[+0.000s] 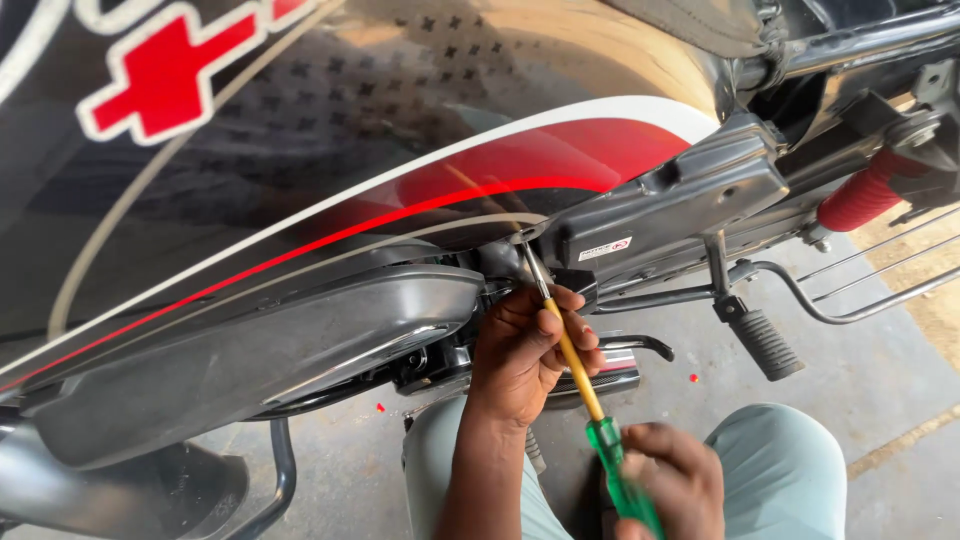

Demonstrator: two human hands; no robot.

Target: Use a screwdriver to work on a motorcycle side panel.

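View from the head camera, looking down along the flank of a motorcycle. The left hand [525,350] is curled around the yellow part of a screwdriver [575,365], its fingers together and pinched on the shaft just below the bare metal tip. The right hand [672,480], lower in the frame and partly cut off by the bottom edge, is closed around the translucent green handle [620,475], so the grip of both hands is clamped on the same tool. The screwdriver runs upward and to the left from the green handle; its metal tip meets a small fastener [522,237] at the lower edge of the glossy black side panel [330,130], which carries red and white stripes. Whether the tip is fully seated in the fastener cannot be told, since the spot is small and in shadow. Just right of the tip sits a grey metal bracket [680,195] with a small white sticker. Below the panel, to the left of the hands, lies a grey curved cover [270,350]. A black ribbed footrest [765,343] hangs to the right, well apart from the hands, and a red coil spring [865,195] shows at the far right. The person's knees in pale green trousers [790,470] rest above the concrete floor [880,380].
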